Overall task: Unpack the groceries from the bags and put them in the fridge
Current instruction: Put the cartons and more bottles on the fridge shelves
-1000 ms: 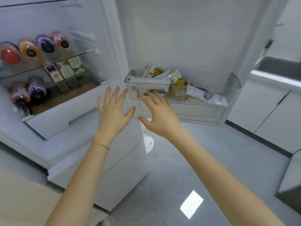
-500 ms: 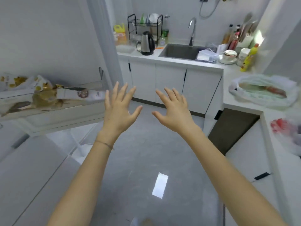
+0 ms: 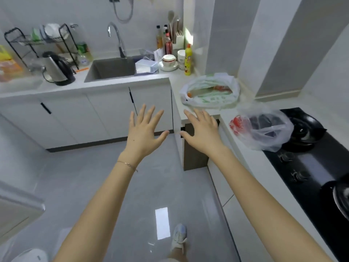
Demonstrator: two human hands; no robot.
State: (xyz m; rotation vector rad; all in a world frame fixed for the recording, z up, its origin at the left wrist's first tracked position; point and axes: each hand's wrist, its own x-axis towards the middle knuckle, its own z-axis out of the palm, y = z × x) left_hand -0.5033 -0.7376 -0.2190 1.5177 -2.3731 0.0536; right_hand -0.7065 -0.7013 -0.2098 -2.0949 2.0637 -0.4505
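The white bench (image 3: 177, 82) has swung nearer. Left hand (image 3: 144, 129) and right hand (image 3: 203, 131), spread and empty, reach out, seemingly to unpack the white-green plastic bag (image 3: 209, 95).

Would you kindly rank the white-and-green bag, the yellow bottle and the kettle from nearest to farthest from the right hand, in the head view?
1. White-and-green bag, on the counter just beyond the right hand.
2. Yellow bottle, behind the bag, at the counter's corner.
3. Kettle, far left, past the sink.
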